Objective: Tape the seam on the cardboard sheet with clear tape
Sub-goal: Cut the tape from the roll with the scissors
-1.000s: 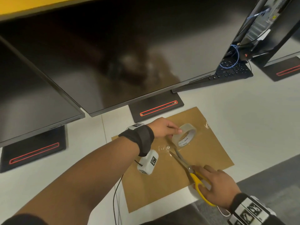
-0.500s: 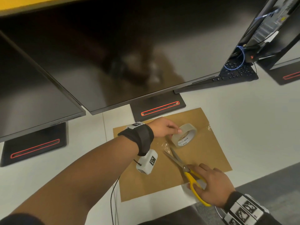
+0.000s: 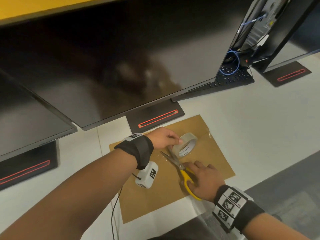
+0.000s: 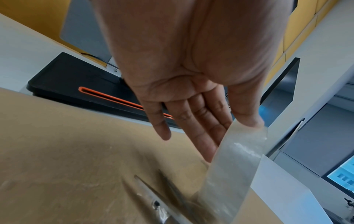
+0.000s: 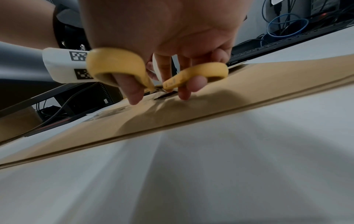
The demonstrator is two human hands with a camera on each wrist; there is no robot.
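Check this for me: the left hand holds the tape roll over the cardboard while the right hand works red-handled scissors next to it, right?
Nearly. The scissors have yellow handles, not red, as the head and right wrist views show. The rest stands: the left hand holds the tape roll over the cardboard, and the right hand works the scissors next to it.

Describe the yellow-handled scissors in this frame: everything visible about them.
The scissors with yellow plastic loop handles and grey metal blades lie low over the brown cardboard sheet. The right hand grips them, thumb through one loop and a finger through the other. The blades are open, pointing toward the roll of clear tape that the left hand pinches.
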